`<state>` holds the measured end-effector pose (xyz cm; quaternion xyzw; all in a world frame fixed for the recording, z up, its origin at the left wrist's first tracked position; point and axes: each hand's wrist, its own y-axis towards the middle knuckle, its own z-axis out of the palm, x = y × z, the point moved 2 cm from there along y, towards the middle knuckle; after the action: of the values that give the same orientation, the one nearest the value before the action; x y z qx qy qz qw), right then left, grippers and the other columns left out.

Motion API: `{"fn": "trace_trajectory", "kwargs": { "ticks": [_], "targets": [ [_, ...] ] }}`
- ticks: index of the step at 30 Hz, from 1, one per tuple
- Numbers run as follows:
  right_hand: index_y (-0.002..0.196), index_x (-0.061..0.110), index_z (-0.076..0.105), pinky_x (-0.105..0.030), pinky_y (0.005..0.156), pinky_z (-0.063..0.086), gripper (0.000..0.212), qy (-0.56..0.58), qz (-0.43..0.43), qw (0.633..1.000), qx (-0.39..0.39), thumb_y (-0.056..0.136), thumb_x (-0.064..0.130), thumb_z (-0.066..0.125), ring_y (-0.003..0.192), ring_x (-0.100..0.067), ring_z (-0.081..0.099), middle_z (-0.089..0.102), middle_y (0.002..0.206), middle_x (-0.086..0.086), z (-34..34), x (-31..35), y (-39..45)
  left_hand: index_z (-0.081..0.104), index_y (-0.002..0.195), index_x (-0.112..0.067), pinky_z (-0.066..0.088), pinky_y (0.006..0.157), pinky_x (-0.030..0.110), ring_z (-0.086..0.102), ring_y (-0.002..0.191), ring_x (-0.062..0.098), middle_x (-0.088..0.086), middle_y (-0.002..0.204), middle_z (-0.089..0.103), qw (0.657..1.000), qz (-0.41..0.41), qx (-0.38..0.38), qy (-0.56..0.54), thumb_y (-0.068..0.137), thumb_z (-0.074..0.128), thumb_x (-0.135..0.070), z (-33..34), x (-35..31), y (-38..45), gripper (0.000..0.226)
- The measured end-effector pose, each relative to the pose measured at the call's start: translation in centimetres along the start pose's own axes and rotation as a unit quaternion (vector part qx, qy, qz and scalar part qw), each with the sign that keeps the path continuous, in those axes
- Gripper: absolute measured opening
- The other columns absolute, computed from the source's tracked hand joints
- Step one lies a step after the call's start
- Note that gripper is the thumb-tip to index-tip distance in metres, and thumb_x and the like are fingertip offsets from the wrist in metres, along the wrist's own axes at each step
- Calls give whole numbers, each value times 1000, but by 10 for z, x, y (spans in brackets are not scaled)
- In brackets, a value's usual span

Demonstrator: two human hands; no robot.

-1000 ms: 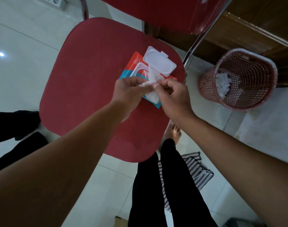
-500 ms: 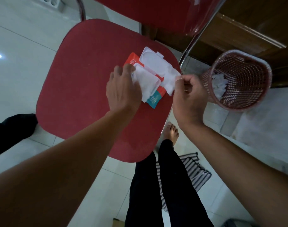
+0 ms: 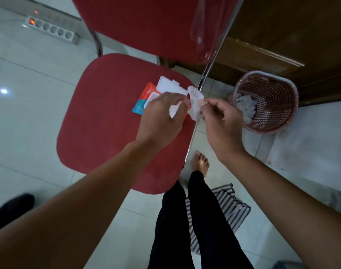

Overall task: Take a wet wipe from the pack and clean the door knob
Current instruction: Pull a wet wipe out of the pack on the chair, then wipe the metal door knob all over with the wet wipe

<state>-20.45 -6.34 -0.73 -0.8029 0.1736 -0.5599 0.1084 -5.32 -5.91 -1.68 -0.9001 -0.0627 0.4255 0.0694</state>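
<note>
A red and blue wet wipe pack point(image 3: 144, 100) lies on the red chair seat point(image 3: 99, 121), its white flip lid point(image 3: 168, 86) standing open. A white wet wipe point(image 3: 194, 102) hangs in the air just right of the pack, above the seat's right edge. My left hand point(image 3: 162, 117) pinches one end of the wipe and covers part of the pack. My right hand point(image 3: 222, 121) pinches the other end. No door knob is in view.
A red mesh waste basket point(image 3: 270, 90) with crumpled white wipes stands on the floor to the right. Behind it is a dark wooden door or cabinet point(image 3: 282, 35). The chair's backrest point(image 3: 146, 22) rises at the top. A power strip point(image 3: 51, 30) lies far left. A striped mat point(image 3: 228, 210) lies by my legs.
My left hand has lifted off the pack and taken hold of the wipe. The wipe is now clear of the pack, held between both hands. The view has pulled back.
</note>
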Motion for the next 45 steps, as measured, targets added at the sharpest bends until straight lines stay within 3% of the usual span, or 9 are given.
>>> {"fn": "trace_trajectory", "kwargs": {
  "ticks": [6, 11, 16, 20, 28, 32, 36, 42, 45],
  "targets": [
    [105, 11, 76, -14, 73, 55, 18, 10, -25, 999, 23, 98, 25, 66, 82, 2, 70, 75, 90, 6, -41, 68, -15, 76, 83, -22, 53, 71, 22, 67, 72, -1, -13, 72, 73, 961, -114, 3, -250, 98, 66, -34, -39, -79, 1, 21],
    [96, 11, 77, -6, 64, 45, 13, -5, -79, 997, 18, 97, 20, 67, 70, 9, 62, 71, 80, 11, -77, 126, -35, 75, 82, -24, 52, 67, 19, 65, 68, -4, -14, 68, 72, 963, -93, 33, -249, 95, 70, -21, -73, -140, -1, 15],
    [90, 13, 69, -17, 66, 45, 15, 28, -37, 999, -27, 99, 15, 58, 74, -2, 59, 70, 86, -5, -118, 166, -49, 73, 77, -17, 55, 95, 48, 65, 85, 20, 19, 91, 73, 948, -115, 65, -288, 95, 66, -13, -100, -189, -1, 19],
    [86, 10, 60, -19, 68, 52, 20, 141, -10, 989, -48, 102, 11, 48, 83, -9, 62, 63, 86, -1, -155, 200, -61, 66, 83, -9, 57, 88, 37, 63, 88, 25, 23, 96, 67, 938, -83, 111, -319, 98, 60, -6, -121, -237, 3, 16],
    [78, 24, 66, -15, 65, 44, 30, 64, -91, 986, -121, 102, 16, 51, 77, -3, 56, 61, 82, 7, -249, 260, -77, 73, 98, -9, 57, 84, 34, 67, 93, 23, 9, 96, 70, 948, -6, 221, -228, 99, 57, -9, -144, -341, 25, 16],
    [98, 22, 73, -20, 81, 49, 24, -5, -120, 978, -169, 101, 17, 50, 91, -1, 61, 68, 95, 12, -296, 273, -81, 76, 92, -17, 54, 95, 40, 67, 104, 23, 5, 101, 71, 958, 16, 247, -142, 98, 64, -18, -140, -398, 23, 14],
    [109, 24, 73, -3, 70, 44, 22, -38, -163, 955, -244, 98, 13, 57, 90, 0, 62, 70, 106, 6, -334, 278, -90, 74, 89, -22, 51, 83, 28, 61, 100, 13, -6, 101, 65, 960, 76, 252, -93, 98, 63, -21, -127, -459, 14, 14],
    [128, 11, 66, -27, 93, 56, 35, 68, -181, 976, -102, 93, 5, 67, 110, -10, 68, 72, 119, -2, -373, 284, -100, 77, 98, -19, 44, 66, 21, 59, 85, 11, -2, 95, 67, 933, 177, 314, 25, 99, 62, -24, -109, -529, 3, 16],
    [108, 10, 72, -22, 80, 55, 15, 95, -169, 977, -84, 94, 9, 67, 90, -9, 69, 74, 98, -1, -401, 283, -105, 78, 95, -21, 45, 70, 22, 60, 88, 9, -3, 94, 69, 927, 199, 313, 48, 96, 64, -23, -98, -560, 2, 15]
  ]
}}
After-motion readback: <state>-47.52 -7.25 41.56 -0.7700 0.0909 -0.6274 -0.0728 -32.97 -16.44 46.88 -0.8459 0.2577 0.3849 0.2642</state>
